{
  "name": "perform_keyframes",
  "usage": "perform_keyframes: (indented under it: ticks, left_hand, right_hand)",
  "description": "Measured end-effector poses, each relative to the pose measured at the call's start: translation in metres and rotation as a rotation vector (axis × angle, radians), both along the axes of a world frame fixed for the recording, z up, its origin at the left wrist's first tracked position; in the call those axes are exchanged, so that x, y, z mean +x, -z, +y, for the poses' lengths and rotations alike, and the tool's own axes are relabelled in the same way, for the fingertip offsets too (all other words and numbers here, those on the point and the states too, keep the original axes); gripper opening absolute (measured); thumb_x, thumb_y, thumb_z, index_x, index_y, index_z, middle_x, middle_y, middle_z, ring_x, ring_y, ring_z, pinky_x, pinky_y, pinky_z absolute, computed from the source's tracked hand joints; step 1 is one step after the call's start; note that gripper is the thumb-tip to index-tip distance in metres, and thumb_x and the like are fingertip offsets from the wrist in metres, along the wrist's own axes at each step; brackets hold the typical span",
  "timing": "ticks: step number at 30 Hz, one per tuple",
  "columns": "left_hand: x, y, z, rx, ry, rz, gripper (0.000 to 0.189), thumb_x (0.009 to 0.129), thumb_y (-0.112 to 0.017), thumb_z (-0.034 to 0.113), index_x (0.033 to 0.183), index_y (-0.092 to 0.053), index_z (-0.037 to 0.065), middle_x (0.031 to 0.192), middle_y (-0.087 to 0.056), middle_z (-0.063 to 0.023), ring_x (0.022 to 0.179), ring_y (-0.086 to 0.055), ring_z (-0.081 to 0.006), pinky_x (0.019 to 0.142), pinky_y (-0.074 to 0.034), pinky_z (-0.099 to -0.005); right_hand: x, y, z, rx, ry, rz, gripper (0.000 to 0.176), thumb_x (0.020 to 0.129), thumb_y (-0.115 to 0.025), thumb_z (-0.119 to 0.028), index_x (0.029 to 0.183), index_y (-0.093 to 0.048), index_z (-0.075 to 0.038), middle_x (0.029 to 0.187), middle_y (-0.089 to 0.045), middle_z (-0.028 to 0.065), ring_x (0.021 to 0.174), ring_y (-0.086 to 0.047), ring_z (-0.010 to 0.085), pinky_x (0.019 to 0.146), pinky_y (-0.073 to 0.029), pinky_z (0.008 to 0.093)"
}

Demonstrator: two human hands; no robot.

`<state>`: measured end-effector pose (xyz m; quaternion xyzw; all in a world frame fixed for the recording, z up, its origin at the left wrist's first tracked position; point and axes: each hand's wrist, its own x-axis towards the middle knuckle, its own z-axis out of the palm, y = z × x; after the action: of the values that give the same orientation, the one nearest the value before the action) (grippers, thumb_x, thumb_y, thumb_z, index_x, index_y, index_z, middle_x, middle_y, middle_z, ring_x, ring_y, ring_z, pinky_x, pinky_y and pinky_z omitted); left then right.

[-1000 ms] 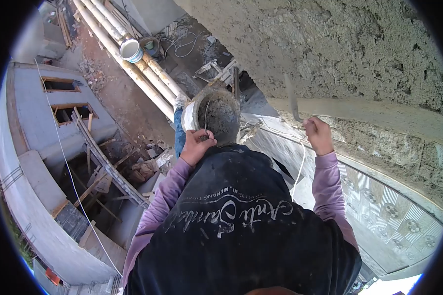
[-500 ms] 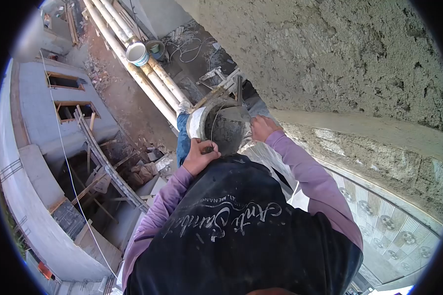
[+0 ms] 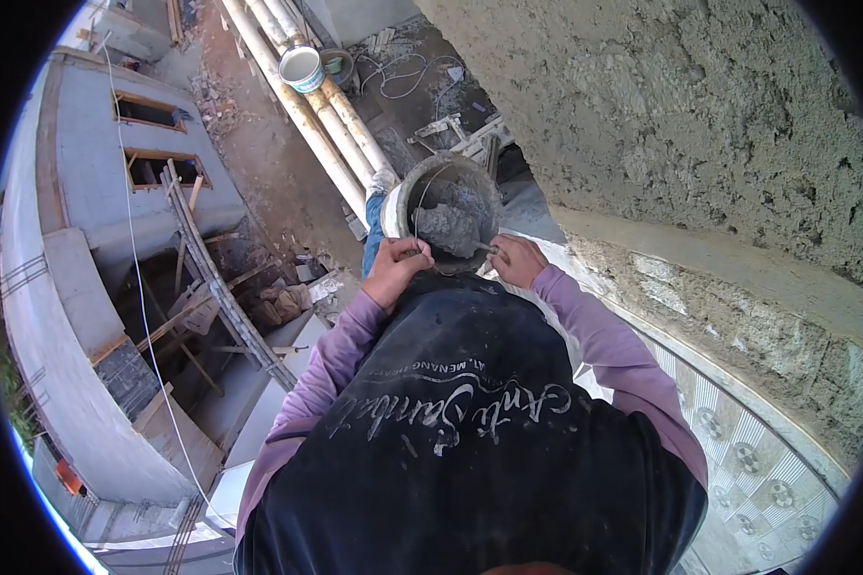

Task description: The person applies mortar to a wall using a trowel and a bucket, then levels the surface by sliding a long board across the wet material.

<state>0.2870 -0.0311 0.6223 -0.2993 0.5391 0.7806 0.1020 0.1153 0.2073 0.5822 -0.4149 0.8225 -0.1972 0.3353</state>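
A bucket [image 3: 396, 206] of grey mortar [image 3: 465, 196] is in front of my body, its open top facing me. My left hand [image 3: 396, 272] is closed at the near rim, fingers pinching the thin wire handle [image 3: 415, 213] that arcs over the opening. On the other side, my right hand [image 3: 520, 262] grips the handle of a trowel [image 3: 486, 248]. The trowel's blade is inside the bucket, covered by a lump of wet mortar [image 3: 448, 230], so its edges are hidden.
A rough plastered wall [image 3: 662, 115] with a ledge [image 3: 700, 254] rises on the right. Long bamboo poles [image 3: 302, 120] run ahead, with a white pail [image 3: 302, 69] on them. Far below left are a grey building [image 3: 86, 192] and rubble [image 3: 283, 297]. Patterned tiles [image 3: 738, 450] lie lower right.
The trowel has gone from above the bucket's opening down into the mortar and now carries a lump. My right hand has turned and come nearer the rim. The view has shifted slightly.
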Motion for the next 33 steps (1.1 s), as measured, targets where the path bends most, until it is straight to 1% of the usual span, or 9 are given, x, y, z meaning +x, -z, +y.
perform_keyframes:
  ticks: [7, 13, 16, 18, 20, 23, 25, 29, 33]
  left_hand:
    - [-0.002, 0.013, 0.002, 0.075, -0.153, 0.029, 0.004, 0.082, -0.064, 0.010, 0.083, -0.063, 0.007, 0.077, -0.054, 0.0035, 0.072, -0.050, -0.0053, 0.065, -0.038, -0.0198]
    - [-0.011, -0.015, 0.009, 0.197, -0.395, -0.025, 0.008, 0.083, -0.069, 0.012, 0.080, -0.063, 0.007, 0.070, -0.052, 0.0074, 0.062, -0.044, -0.0017, 0.055, -0.030, -0.0196]
    - [-0.004, 0.005, 0.003, 0.207, -0.229, -0.063, 0.004, 0.087, -0.064, 0.011, 0.090, -0.061, 0.010, 0.092, -0.057, 0.0019, 0.090, -0.054, -0.0103, 0.079, -0.046, -0.0279]
    - [-0.009, 0.004, 0.002, 0.192, -0.206, -0.046, 0.005, 0.086, -0.066, 0.013, 0.088, -0.062, 0.011, 0.091, -0.057, 0.0027, 0.089, -0.053, -0.0087, 0.080, -0.044, -0.0251]
    - [-0.008, -0.004, 0.003, 0.194, -0.213, -0.032, 0.005, 0.086, -0.067, 0.013, 0.085, -0.062, 0.012, 0.091, -0.057, 0.0027, 0.088, -0.052, -0.0076, 0.078, -0.042, -0.0232]
    - [-0.011, -0.006, 0.008, 0.010, -0.228, -0.008, 0.017, 0.082, -0.073, 0.017, 0.084, -0.059, 0.007, 0.088, -0.057, 0.0017, 0.081, -0.051, -0.0074, 0.077, -0.041, -0.0225]
    - [-0.004, -0.018, 0.010, -0.049, -0.090, -0.019, 0.025, 0.080, -0.077, 0.019, 0.085, -0.055, 0.007, 0.094, -0.057, 0.0003, 0.085, -0.051, -0.0085, 0.084, -0.041, -0.0236]
    - [-0.011, -0.009, 0.014, -0.121, -0.031, -0.017, 0.022, 0.079, -0.077, 0.022, 0.086, -0.060, 0.007, 0.096, -0.051, -0.0008, 0.088, -0.048, -0.0102, 0.082, -0.040, -0.0249]
    - [-0.010, 0.007, 0.016, -0.161, 0.081, 0.013, 0.021, 0.078, -0.077, 0.026, 0.086, -0.065, 0.011, 0.096, -0.047, -0.0014, 0.086, -0.045, -0.0116, 0.083, -0.038, -0.0259]
  right_hand:
    - [-0.038, -0.179, -0.017, -0.282, -0.021, 0.328, 0.024, 0.082, -0.072, -0.017, 0.097, -0.063, 0.001, 0.086, -0.060, 0.0166, 0.073, -0.060, 0.0376, 0.065, -0.048, 0.0411]
    - [-0.074, -0.377, -0.049, -0.150, -0.182, -0.040, 0.022, 0.090, -0.069, -0.020, 0.093, -0.064, 0.001, 0.070, -0.062, 0.0127, 0.058, -0.061, 0.0240, 0.056, -0.048, 0.0351]
    - [-0.118, -0.381, -0.042, -0.158, 0.034, -0.522, 0.022, 0.093, -0.066, -0.020, 0.093, -0.063, 0.002, 0.069, -0.063, 0.0083, 0.052, -0.058, 0.0153, 0.048, -0.046, 0.0284]
    - [-0.170, -0.346, -0.029, -0.155, 0.230, -0.764, 0.026, 0.097, -0.060, -0.024, 0.093, -0.063, 0.002, 0.068, -0.062, 0.0042, 0.046, -0.053, 0.0108, 0.041, -0.042, 0.0238]
    - [-0.216, -0.313, -0.001, -0.141, 0.535, -0.303, 0.028, 0.099, -0.056, -0.026, 0.093, -0.063, 0.000, 0.065, -0.058, 0.0033, 0.045, -0.050, 0.0094, 0.037, -0.039, 0.0233]
    - [-0.147, -0.374, 0.064, -0.552, 0.801, 0.143, 0.026, 0.100, -0.052, -0.025, 0.094, -0.062, -0.002, 0.065, -0.056, 0.0018, 0.044, -0.045, 0.0070, 0.035, -0.035, 0.0213]
    - [-0.097, -0.407, 0.071, -0.511, 0.933, 0.405, 0.026, 0.101, -0.050, -0.022, 0.092, -0.061, -0.001, 0.063, -0.052, -0.0018, 0.047, -0.044, 0.0054, 0.040, -0.033, 0.0201]
    - [-0.080, -0.366, 0.069, 0.081, 0.554, 0.505, 0.015, 0.094, -0.055, -0.012, 0.091, -0.063, 0.001, 0.066, -0.055, 0.0049, 0.049, -0.044, 0.0121, 0.045, -0.033, 0.0280]
    - [-0.053, -0.171, 0.039, 0.264, 0.172, 0.484, 0.027, 0.080, -0.064, -0.018, 0.099, -0.066, 0.001, 0.097, -0.065, 0.0227, 0.084, -0.066, 0.0402, 0.079, -0.053, 0.0490]
